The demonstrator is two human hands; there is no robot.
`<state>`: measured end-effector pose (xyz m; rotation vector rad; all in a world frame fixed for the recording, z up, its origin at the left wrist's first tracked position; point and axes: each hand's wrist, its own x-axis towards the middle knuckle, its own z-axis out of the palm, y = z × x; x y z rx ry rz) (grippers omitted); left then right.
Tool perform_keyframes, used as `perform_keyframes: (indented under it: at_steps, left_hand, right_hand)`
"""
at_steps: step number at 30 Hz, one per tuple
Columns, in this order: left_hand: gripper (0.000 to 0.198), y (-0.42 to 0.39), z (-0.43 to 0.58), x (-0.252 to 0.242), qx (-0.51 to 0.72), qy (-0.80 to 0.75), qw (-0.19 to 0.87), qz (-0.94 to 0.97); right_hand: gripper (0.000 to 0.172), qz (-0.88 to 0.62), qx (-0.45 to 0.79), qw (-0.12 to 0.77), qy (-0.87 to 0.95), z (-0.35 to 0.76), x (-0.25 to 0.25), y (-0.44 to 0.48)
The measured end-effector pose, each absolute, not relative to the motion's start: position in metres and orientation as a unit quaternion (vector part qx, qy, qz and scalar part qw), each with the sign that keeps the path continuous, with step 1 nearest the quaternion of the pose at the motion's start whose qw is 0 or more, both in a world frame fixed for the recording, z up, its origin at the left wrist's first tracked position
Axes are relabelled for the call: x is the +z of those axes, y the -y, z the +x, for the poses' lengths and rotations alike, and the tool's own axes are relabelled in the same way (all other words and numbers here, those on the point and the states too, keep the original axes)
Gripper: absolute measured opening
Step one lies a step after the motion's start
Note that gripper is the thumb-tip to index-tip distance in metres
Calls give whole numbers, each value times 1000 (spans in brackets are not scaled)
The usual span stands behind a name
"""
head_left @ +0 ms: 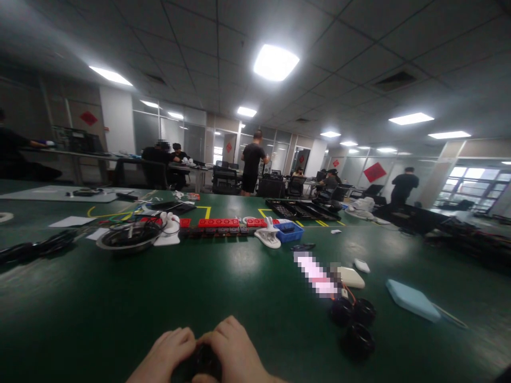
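At the bottom centre, my left hand and my right hand are close together, fingers curled over a black round object held between them. Its lower part is cut off by the frame edge and partly covered by the hands. Three similar black round parts, one of them nearest to me, sit on the green table to the right of my right hand.
Right of centre lie a blurred-out bright rectangle, a cream power bank and a light blue case. Farther back stand a blue basket, red sockets and a round metal-rimmed pan. Several people are beyond the table.
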<state>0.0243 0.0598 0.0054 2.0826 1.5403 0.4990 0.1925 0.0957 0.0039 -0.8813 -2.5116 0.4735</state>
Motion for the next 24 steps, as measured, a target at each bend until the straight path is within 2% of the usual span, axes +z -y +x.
perform_keyframes:
  at_steps: [4, 10, 17, 24]
  left_hand:
    - [15, -61, 22, -2, 206, -563, 223, 769]
    - [18, -62, 20, -2, 184, -561, 247, 769]
    - [19, -60, 24, 9, 165, -572, 265, 758]
    - [11, -57, 24, 11, 169, -587, 271, 744]
  right_hand:
    - [37, -302, 167, 205, 916, 194, 9, -96]
    - [34, -285, 130, 207, 927, 193, 12, -94]
    - [39, -272, 121, 265, 917, 192, 8, -90]
    - [28, -227, 101, 297, 922, 194, 9, -88]
